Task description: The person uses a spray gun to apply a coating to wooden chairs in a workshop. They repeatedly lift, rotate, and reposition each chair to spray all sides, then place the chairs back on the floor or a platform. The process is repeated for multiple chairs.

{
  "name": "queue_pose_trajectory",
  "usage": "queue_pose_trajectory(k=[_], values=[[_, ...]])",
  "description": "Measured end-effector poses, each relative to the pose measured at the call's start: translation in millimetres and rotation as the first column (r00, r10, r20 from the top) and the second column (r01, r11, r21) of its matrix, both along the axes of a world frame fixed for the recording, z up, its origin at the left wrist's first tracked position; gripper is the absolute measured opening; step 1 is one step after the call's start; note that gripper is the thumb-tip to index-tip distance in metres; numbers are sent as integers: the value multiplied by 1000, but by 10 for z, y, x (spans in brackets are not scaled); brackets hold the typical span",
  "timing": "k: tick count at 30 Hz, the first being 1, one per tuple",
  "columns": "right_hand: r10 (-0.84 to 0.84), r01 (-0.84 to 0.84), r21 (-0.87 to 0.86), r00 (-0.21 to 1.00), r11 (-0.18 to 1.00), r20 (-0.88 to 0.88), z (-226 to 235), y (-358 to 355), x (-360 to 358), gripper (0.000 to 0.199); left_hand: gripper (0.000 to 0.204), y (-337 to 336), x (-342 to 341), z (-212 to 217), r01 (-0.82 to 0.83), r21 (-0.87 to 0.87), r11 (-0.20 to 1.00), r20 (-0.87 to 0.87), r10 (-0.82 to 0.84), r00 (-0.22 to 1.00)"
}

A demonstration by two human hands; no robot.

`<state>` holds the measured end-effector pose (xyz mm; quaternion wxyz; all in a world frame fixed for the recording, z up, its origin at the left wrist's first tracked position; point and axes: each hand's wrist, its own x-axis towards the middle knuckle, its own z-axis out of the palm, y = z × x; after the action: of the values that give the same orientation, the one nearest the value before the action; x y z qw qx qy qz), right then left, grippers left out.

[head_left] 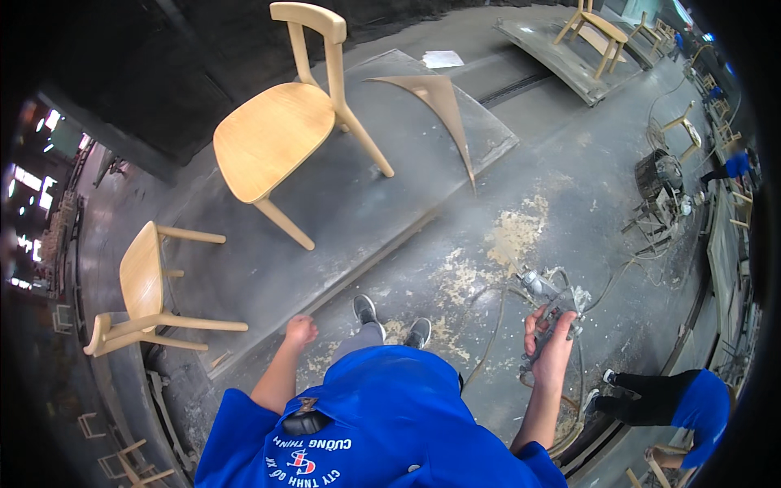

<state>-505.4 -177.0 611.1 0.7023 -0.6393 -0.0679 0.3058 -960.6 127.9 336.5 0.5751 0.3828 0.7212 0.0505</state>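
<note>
My right hand (551,346) is wrapped round the handle of a grey, paint-crusted spray gun (537,285), whose nozzle points forward and a little left. A hose (490,346) hangs near the gun and trails over the floor. My left hand (302,329) is curled closed by the platform's near edge, with nothing visible in it. Ahead, an upright light-wood chair (277,134) stands on the flat grey platform (268,281). A second light-wood chair (144,276) lies tipped over at the left, with its legs pointing right. Neither hand touches a chair.
A thin brown curved panel (439,102) and a white sheet (442,59) lie on the far platform. Pale residue (521,232) coats the floor. At right stand a dirty drum-like machine (659,175) with hoses and a bent-over co-worker (700,403). Another chair (602,32) stands far off.
</note>
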Motion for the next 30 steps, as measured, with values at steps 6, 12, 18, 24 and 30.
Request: queue_pose_trajectory(k=[6, 12, 18, 24, 30], values=[[383, -374, -96, 917, 922, 110, 225, -13, -298, 82, 26, 14, 274, 229, 111, 9, 994, -4, -111, 994], [495, -493, 111, 869, 863, 8, 154, 79, -602, 76, 24, -365, -123, 70, 44, -43, 998, -42, -46, 998], [470, -471, -208, 881, 857, -58, -254, 347, -679, 54, 24, -742, -651, -60, -48, -95, 994, -99, 38, 994], [445, -437, -388, 892, 811, -76, -541, 365, -672, 48, 25, -940, -929, -215, -127, -136, 983, -99, 114, 989], [421, -420, -410, 902, 810, -93, -362, 226, -718, 43, 26, -889, -825, -236, -100, -100, 990, -68, 93, 993]])
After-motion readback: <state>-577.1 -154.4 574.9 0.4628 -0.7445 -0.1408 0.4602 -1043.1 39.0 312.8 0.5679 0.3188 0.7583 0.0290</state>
